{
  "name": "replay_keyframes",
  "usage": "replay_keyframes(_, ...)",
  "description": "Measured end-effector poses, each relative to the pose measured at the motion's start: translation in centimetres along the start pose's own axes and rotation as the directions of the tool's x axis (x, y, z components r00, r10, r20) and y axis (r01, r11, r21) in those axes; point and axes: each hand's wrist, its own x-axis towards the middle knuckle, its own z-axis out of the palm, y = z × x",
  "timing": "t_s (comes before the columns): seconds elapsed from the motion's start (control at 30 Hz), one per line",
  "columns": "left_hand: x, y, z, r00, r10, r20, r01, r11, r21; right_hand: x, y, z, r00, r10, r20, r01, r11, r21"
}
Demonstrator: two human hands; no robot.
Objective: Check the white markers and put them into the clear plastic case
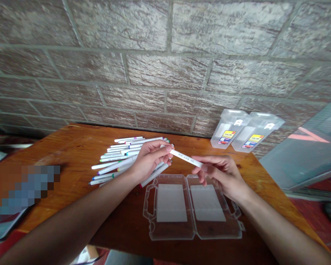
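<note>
Wood tbl (63, 147): L hand (149, 160) & R hand (228, 176) pinch opp. ends of white marker (185, 158) nr open clear case (171, 232).

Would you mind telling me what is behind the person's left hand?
Behind the left hand, a pile of white pens with coloured ends lies on the wooden table. The hand covers part of the pile; whatever lies right there cannot be seen.

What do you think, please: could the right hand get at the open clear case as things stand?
Probably yes: the right hand is close to the open clear case, with nothing visible blocking the way, though it is also holding one end of the white marker.
</note>
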Motion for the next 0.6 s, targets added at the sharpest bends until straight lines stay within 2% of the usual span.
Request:
replay_keyframes(0.2, -0.04, 0.15, 0.15, 1.0, -0.002, -0.005, 0.002, 1.0, 0.006, 0.11, -0.15, 0.22, 1.0, 0.005, -0.016, -0.005, 1.0, 0.007)
replay_keyframes(0.6, -0.01, 0.17, 0.37, 1.0, 0.011, -0.018, -0.01, 0.999, 0.035, 0.41, 0.09, 0.33, 0.992, -0.004, -0.122, -0.004, 0.998, -0.067)
